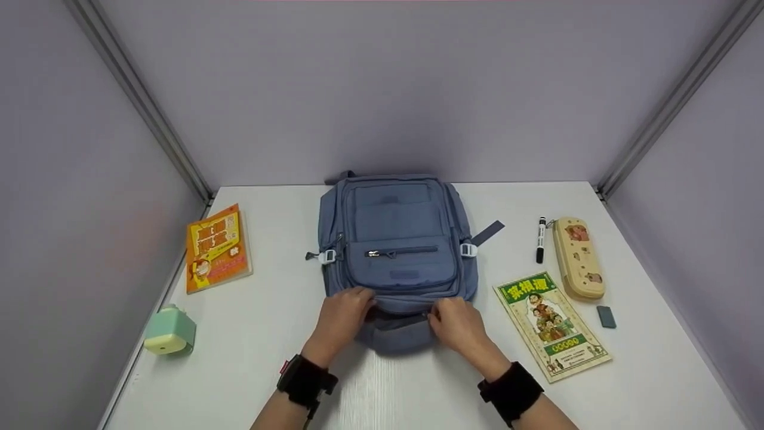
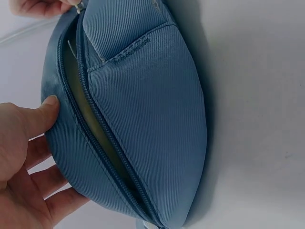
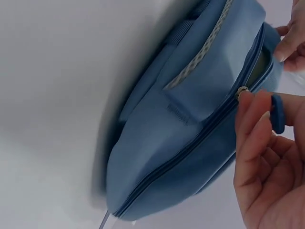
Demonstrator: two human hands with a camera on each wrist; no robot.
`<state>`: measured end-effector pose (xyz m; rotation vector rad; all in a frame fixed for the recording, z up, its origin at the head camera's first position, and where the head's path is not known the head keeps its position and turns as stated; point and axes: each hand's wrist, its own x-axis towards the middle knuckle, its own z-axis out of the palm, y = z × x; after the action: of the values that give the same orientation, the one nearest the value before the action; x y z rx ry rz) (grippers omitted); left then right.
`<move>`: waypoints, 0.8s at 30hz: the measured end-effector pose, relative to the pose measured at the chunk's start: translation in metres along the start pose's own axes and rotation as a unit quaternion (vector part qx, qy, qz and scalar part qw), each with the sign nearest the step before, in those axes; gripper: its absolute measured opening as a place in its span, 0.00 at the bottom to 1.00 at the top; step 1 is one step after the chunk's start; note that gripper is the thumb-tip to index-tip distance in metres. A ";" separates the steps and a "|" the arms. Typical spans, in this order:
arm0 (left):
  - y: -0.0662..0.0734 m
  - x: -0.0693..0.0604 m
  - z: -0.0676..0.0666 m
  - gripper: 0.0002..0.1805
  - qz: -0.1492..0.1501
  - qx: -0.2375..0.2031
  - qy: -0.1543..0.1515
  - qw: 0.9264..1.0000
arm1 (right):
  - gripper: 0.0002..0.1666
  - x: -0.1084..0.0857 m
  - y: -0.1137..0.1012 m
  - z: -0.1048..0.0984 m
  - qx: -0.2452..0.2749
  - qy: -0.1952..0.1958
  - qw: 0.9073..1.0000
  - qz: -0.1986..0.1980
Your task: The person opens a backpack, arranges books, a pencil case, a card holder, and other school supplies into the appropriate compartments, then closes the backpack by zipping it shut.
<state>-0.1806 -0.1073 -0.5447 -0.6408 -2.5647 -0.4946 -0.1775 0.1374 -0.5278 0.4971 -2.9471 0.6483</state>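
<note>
A blue backpack [image 1: 399, 221] lies front side up in the middle of the table, its bottom or top end towards me unclear. My left hand [image 1: 345, 313] grips the fabric beside the gaping zipper [image 2: 102, 126], thumb on the outer face and fingers round the edge. A metal slider [image 3: 241, 91] with a blue pull tab [image 3: 277, 114] is pinched between the thumb and fingers of my right hand [image 1: 461, 325]. The zipper gapes on the left hand's side of the slider and is closed on the other side. What lies inside the backpack is hidden.
Left of the backpack are an orange book [image 1: 218, 249] and a green-and-yellow box-like object [image 1: 170, 330]. To its right lie a marker [image 1: 541, 240], a yellow pencil case [image 1: 579, 257], a green-and-cream booklet [image 1: 552, 325] and a small dark eraser-like block [image 1: 606, 317]. Panels enclose the table.
</note>
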 end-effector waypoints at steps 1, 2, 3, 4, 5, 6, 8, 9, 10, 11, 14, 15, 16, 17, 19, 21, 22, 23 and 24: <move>0.000 0.000 -0.001 0.04 -0.001 -0.003 -0.002 1.000 | 0.17 0.000 0.004 -0.001 -0.003 0.003 1.000 0.006; -0.001 -0.001 -0.001 0.04 -0.002 -0.006 -0.005 1.000 | 0.17 0.001 0.007 -0.002 -0.003 0.004 1.000 0.014; -0.001 -0.001 -0.001 0.04 -0.003 -0.007 -0.008 1.000 | 0.18 0.001 0.011 -0.003 -0.003 0.005 1.000 0.022; -0.002 -0.002 -0.002 0.04 -0.001 -0.006 -0.011 1.000 | 0.18 0.001 0.014 -0.004 -0.002 0.005 1.000 0.030; -0.001 -0.002 -0.002 0.04 0.001 -0.008 -0.014 1.000 | 0.18 0.001 0.017 -0.004 0.000 0.003 0.999 0.039; -0.001 -0.003 -0.002 0.04 0.003 -0.009 -0.017 1.000 | 0.17 0.001 0.019 -0.004 0.004 0.002 0.999 0.046; 0.000 -0.004 -0.002 0.04 0.007 -0.010 -0.026 1.000 | 0.15 0.001 0.022 -0.004 0.014 -0.002 0.998 0.055; 0.000 -0.004 -0.002 0.04 0.009 -0.012 -0.031 0.999 | 0.14 0.001 0.023 -0.003 0.017 -0.004 0.998 0.056; 0.001 -0.004 -0.002 0.05 0.012 -0.013 -0.037 0.999 | 0.13 0.001 0.024 -0.002 0.019 -0.006 0.998 0.056; 0.002 -0.005 -0.002 0.06 0.014 -0.014 -0.044 0.999 | 0.14 0.000 0.024 -0.002 0.022 -0.007 0.998 0.055; 0.008 -0.003 0.001 0.10 0.022 -0.017 -0.073 0.997 | 0.15 -0.001 0.024 0.001 0.025 -0.008 0.999 0.048; 0.010 -0.002 0.002 0.12 0.025 -0.018 -0.083 0.996 | 0.15 -0.001 0.024 0.001 0.025 -0.007 0.999 0.047; 0.014 0.000 0.004 0.13 0.029 -0.019 -0.092 0.995 | 0.15 -0.001 0.024 0.002 0.026 -0.006 0.999 0.044; 0.017 0.002 0.005 0.14 0.032 -0.020 -0.099 0.994 | 0.14 -0.001 0.023 0.002 0.026 -0.005 0.999 0.045; 0.025 0.007 0.009 0.16 0.041 -0.019 -0.104 0.994 | 0.11 -0.001 0.022 0.003 0.025 0.001 0.998 0.052; 0.033 0.013 0.013 0.17 0.051 -0.009 -0.099 0.994 | 0.08 -0.001 0.021 0.003 0.025 0.014 0.998 0.055; 0.036 0.015 0.015 0.17 0.056 -0.001 -0.094 0.994 | 0.07 -0.001 0.021 0.004 0.025 0.021 0.998 0.055; 0.039 0.017 0.016 0.16 0.059 0.009 -0.089 0.994 | 0.07 -0.001 0.021 0.005 0.026 0.027 0.998 0.056; 0.041 0.018 0.017 0.15 0.061 0.020 -0.085 0.994 | 0.07 -0.001 0.021 0.005 0.029 0.033 0.998 0.055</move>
<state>-0.1794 -0.0594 -0.5404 -0.8527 -2.6648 -0.3595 -0.1832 0.1534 -0.5411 0.3134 -2.9162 0.7474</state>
